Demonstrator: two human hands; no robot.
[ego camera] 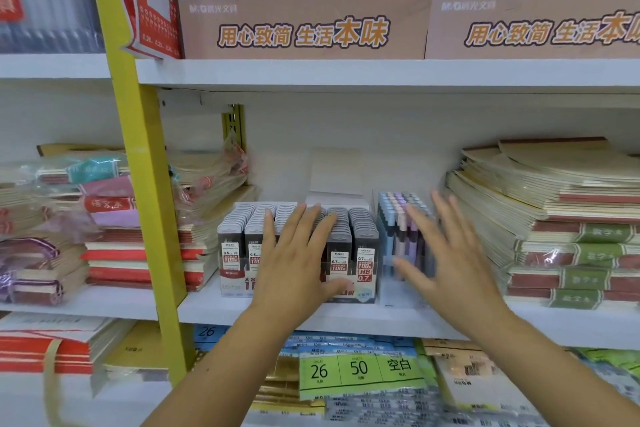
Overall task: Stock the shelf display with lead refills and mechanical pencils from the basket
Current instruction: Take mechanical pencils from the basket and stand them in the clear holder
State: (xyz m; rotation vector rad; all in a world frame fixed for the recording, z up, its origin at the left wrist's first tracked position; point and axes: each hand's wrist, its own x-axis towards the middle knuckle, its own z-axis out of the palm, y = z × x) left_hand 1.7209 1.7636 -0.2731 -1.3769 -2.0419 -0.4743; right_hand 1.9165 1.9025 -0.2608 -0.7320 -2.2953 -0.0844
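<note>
Both my hands are open with the fingers spread, and neither holds anything. My left hand [298, 253] lies flat across the top and front of the lead refill display box [239, 243], the thumb low on its front face. I judge this is to square the box and keep it from sliding. My right hand [450, 253] is up in front of the mechanical pencils [393, 215], which stand upright in pastel rows just beside the refills. The hand is blurred, so I cannot tell whether it touches them. The two displays sit side by side in the middle of the white shelf [207, 308], close to its front lip, so shoppers can read the labels and pull stock forward. The basket is out of view, and both displays look full, so I take this for tidying near the end of the stocking. Room is tight at the sides. Stacked notebooks [561, 215] crowd in on the right, near the pencils, and red-spined notebooks [138, 253] sit to the left beside the yellow upright [145, 184]. Behind the refills there is open depth as far as a pale card flap [335, 170]. The upper shelf [346, 74] leaves clear height above, so pushing straight back looks the easiest move. A sideways nudge risks tipping the pencils.
</note>
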